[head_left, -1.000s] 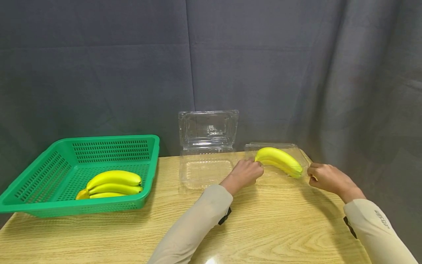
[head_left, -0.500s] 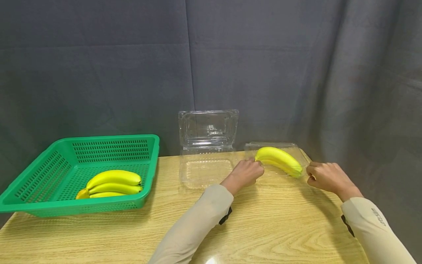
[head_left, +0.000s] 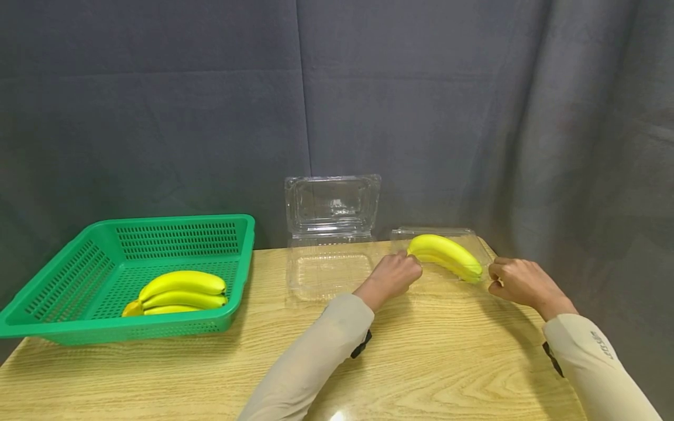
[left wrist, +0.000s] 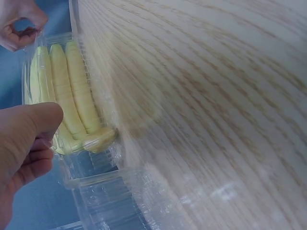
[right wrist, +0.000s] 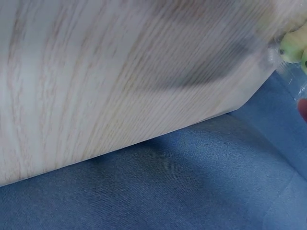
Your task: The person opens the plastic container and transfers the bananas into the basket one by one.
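Note:
A clear plastic clamshell box stands at the far right of the table, with a bunch of bananas inside. My left hand pinches the box's left edge, close to the banana stem. At the opposite end, the right hand has its fingers curled on the right edge. In the left wrist view both hands hold the rim, and the lid lies over the bananas. The right wrist view catches only banana tips and one fingertip at its border.
Left of the hands, another clear clamshell box stands with its lid up. A green basket at the table's left holds a second bunch of bananas. Behind the wooden table hangs a grey curtain.
My right hand and sleeve have shifted slightly to the left. The left hand, the box and the bananas stay almost in place.

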Available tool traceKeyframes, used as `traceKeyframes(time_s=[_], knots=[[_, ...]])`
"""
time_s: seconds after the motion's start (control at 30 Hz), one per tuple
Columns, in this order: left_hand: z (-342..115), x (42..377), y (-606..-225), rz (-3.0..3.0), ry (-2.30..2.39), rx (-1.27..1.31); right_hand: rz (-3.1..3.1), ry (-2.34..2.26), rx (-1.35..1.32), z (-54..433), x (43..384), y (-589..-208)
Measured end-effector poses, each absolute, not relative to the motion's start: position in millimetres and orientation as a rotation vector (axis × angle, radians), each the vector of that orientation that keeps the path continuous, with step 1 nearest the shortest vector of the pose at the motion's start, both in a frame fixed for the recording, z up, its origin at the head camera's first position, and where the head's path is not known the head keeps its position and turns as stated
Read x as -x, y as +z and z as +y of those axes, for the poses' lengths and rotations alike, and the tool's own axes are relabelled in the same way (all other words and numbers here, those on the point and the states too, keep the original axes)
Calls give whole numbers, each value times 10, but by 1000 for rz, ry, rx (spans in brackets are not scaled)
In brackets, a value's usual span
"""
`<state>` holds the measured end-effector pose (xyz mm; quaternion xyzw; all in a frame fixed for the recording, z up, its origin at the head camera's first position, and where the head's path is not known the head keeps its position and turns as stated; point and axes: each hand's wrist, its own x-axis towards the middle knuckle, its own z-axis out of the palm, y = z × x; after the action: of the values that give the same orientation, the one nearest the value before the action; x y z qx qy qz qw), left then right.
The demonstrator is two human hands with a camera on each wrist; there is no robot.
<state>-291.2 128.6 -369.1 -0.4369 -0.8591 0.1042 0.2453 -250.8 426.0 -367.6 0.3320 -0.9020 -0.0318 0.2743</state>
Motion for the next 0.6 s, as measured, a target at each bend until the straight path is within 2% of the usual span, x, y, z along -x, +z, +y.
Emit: traceKeyframes(time_s=[0.6], knots=[[1266,2929,-3674,-2392,219,1221,-2483,-128,-858,4234,2440,-3605]])
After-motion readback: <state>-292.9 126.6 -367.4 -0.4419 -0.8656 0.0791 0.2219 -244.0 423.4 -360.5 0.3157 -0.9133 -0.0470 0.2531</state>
